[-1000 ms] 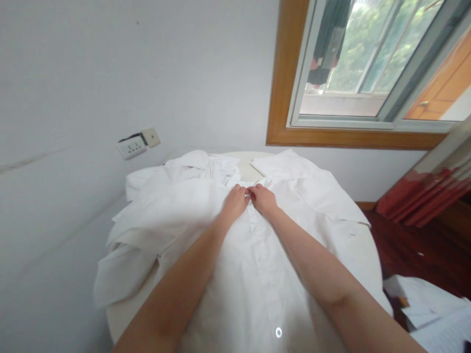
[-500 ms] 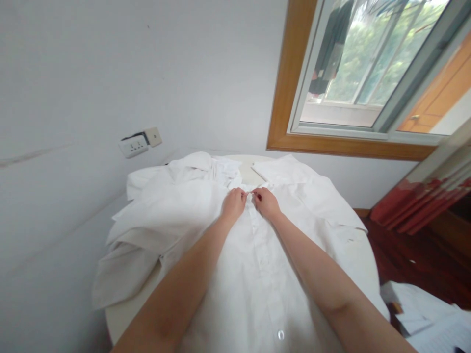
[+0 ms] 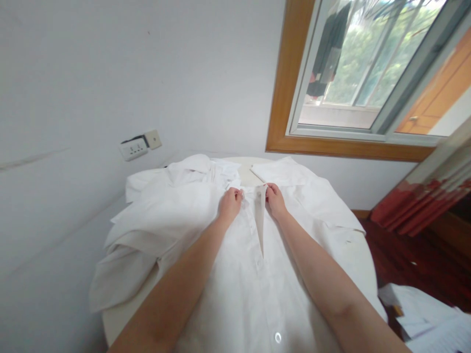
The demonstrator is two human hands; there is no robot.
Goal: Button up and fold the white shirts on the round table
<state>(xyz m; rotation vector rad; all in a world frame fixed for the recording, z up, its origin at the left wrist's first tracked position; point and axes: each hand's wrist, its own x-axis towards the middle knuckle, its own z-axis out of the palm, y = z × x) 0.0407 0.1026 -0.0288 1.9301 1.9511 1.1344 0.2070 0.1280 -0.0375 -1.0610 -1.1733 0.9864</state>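
Note:
A white button-up shirt [image 3: 235, 274] lies spread over a round table [image 3: 253, 172], its front placket running toward me. My left hand [image 3: 231, 203] pinches one front edge near the collar end. The opposite edge is pinched by my right hand [image 3: 275, 198], which holds it lifted and apart. Between the hands a narrow V-shaped gap opens in the placket and closes lower down at a button [image 3: 258, 264]. Nearer to me, a small white ring-like spot [image 3: 277, 337] shows on the cloth.
More white cloth [image 3: 195, 169] is bunched at the table's far left. Behind the table stands a wall with a socket [image 3: 133, 149] and a wood-framed window [image 3: 275, 142]. A red and cream curtain [image 3: 401, 208] hangs at right, above white papers [image 3: 437, 323] low down.
My hands have moved apart from the middle, the right one farther rightward. The shirt's two front edges have separated, and a gap now shows between them.

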